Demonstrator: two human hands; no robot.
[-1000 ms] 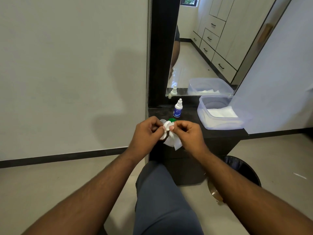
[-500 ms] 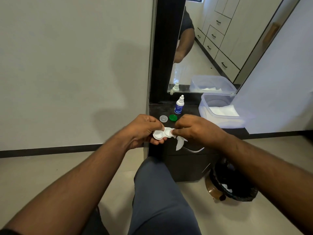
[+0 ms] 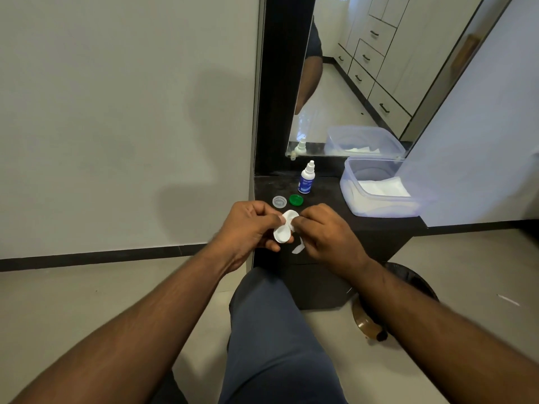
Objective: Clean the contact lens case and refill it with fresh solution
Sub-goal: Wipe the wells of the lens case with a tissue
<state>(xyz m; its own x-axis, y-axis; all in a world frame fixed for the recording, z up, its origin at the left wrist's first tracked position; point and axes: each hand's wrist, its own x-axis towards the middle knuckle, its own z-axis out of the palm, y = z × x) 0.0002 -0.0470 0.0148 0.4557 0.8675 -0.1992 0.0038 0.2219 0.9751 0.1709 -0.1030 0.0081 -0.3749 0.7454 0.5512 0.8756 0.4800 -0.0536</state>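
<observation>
1. Since half a second ago the contact lens case [image 3: 285,229] has turned in the grip: it lay crosswise between the hands, and now it stands more end-on, one well toward 12 o'clock and the other toward 6. The hands have also drawn closer together over the counter's front edge.
2. The left hand [image 3: 248,228] grips the case from the 9 o'clock side, thumb and fingers curled round its near well.
3. The right hand [image 3: 326,236] pinches a white tissue [image 3: 298,248] and presses it at the far well; a loose tail of tissue hangs down toward 6 o'clock.
4. Step in hand, as I judge it: wiping the open wells dry, so the cleaning half is under way and the refill is not yet begun.
5. Both caps are off and lie on the counter [image 3: 326,196] just past the hands, the clear cap [image 3: 279,201] at 11 o'clock and the green cap [image 3: 296,200] at 12, almost touching each other.
6. The solution bottle [image 3: 306,181] stands upright beyond the caps, at 1 o'clock, untouched.
7. A clear tub [image 3: 379,205] with more tissues sits at 2 o'clock; a bin [image 3: 408,281] stands on the floor at 4 o'clock.
8. The next move likely calls for finishing both wells, dropping the tissue, setting the case level, then reaching for the bottle. Tilting the case would spill the fill.
</observation>
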